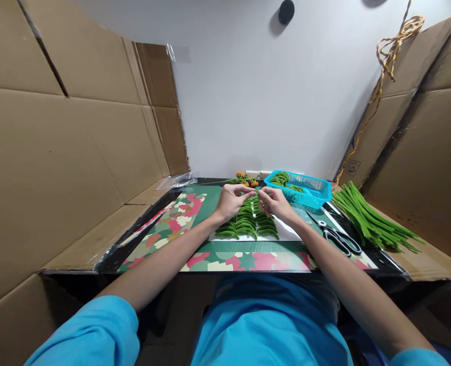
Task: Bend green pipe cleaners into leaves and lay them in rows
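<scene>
My left hand and my right hand meet above the far part of the mat, fingertips pinched close together. Between them shows a bit of a small green fuzzy pipe cleaner piece; most of it is hidden by the fingers. Below the hands, curved green pipe cleaner pieces lie in three columns on a white sheet. Fingers and wrists cover the upper part of these columns.
A blue plastic basket with more curved green pieces stands behind my right hand. Black-handled scissors and a bundle of long green pipe cleaners lie to the right. Orange flowers lie at the back. Cardboard walls flank the table.
</scene>
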A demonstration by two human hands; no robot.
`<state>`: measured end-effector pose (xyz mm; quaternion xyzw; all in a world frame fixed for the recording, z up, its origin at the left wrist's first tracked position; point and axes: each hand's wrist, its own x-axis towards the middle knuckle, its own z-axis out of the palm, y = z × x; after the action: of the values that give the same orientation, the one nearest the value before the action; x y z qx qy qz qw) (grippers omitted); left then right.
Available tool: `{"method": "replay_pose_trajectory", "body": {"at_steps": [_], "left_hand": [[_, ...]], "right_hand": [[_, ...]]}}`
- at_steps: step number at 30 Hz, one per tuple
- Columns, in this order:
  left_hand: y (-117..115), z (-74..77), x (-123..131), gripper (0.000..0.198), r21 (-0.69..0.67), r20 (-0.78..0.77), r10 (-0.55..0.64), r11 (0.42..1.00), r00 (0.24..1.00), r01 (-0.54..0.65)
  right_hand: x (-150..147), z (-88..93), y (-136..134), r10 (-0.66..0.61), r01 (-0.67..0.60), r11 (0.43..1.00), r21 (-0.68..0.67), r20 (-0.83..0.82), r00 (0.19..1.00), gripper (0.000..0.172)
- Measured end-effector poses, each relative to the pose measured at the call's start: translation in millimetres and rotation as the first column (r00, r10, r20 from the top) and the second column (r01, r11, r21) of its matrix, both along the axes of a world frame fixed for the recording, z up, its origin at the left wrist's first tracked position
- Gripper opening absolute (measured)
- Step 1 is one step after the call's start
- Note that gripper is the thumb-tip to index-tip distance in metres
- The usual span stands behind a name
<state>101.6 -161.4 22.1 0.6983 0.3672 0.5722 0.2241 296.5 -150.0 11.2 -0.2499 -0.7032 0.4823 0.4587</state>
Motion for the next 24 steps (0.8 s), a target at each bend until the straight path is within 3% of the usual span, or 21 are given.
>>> {"method": "replay_pose_trajectory", "body": {"at_steps": [16,20,24], "left_hand": [[-9.5,6.3,2.6,0.041,0.023,0.005,-0.020,1.000,1.000,0.020],[-12.5,5.6,6.4,0.045,-0.050,0.075,0.010,0.999,0.997,-0.006],[-11.6,6.0,7.3,0.048,-0.105,0.110,-0.035,0.993,0.993,0.046]], "right_hand": [[-5.1,5.1,-6.8,-0.007,0.008,1.000,0.011,-0.087,0.996,0.057],[-4.1,6.7,-8.3,-0.025,0.027,0.999,0.030,-0.090,0.996,0.058],[-2.1,6.5,-7.7,-0.033,0.037,0.998,0.054,-0.074,0.997,0.058]]}}
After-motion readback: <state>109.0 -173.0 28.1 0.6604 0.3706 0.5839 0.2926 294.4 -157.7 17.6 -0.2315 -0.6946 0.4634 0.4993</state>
